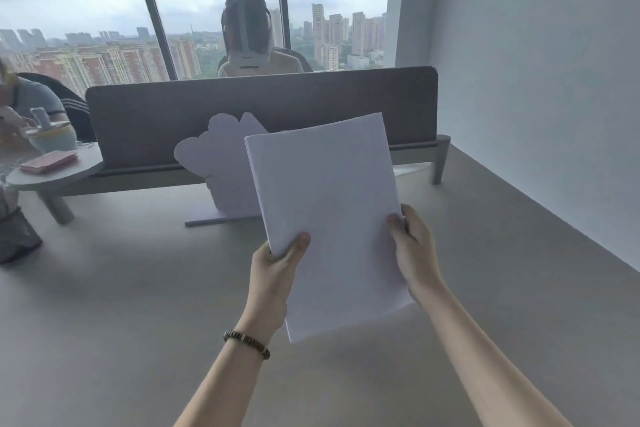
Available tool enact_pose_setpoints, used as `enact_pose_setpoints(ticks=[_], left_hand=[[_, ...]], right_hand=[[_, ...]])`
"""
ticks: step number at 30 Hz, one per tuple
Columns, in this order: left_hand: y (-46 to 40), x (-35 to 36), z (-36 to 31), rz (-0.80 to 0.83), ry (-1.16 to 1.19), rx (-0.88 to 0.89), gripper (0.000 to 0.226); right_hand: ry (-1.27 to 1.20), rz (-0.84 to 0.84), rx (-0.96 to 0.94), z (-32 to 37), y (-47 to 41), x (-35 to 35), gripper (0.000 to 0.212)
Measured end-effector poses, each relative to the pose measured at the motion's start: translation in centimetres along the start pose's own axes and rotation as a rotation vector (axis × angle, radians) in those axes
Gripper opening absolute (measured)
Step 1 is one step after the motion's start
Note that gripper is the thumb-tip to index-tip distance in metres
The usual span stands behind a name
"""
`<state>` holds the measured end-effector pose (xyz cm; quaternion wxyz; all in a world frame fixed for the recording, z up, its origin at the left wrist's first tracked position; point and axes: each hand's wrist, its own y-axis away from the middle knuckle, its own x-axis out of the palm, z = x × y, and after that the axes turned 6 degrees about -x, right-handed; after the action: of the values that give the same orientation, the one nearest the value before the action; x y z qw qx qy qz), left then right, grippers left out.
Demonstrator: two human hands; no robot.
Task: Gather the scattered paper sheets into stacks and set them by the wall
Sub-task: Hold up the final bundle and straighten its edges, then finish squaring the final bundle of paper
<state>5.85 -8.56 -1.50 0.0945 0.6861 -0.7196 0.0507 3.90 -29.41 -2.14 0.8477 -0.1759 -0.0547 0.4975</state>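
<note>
A thick stack of white paper sheets (329,215) is held up above the grey desk (138,305), tilted slightly to the left. My left hand (273,274) grips its lower left edge, thumb on top. My right hand (412,246) clamps the right edge, thumb on the front. The white wall (536,80) runs along the desk's right side. No loose sheets show on the desk.
A white cut-out stand (214,166) on a flat base sits behind the stack, in front of the grey divider panel (259,107). A small round shelf (59,170) with a pink item and a cup is at left. Two people sit beyond the divider and at far left.
</note>
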Motion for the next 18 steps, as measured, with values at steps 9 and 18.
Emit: enact_pose_setpoints(ticks=[9, 18], left_hand=[[-0.2, 13.2, 4.6, -0.053, 0.035, -0.110, 0.025], [-2.1, 24.5, 8.1, 0.054, -0.427, -0.092, 0.032]], right_hand=[[0.195, -0.136, 0.222, -3.5, -4.2, -13.0, 0.024], [0.394, -0.234, 0.317, -8.1, -8.5, -24.7, 0.016]])
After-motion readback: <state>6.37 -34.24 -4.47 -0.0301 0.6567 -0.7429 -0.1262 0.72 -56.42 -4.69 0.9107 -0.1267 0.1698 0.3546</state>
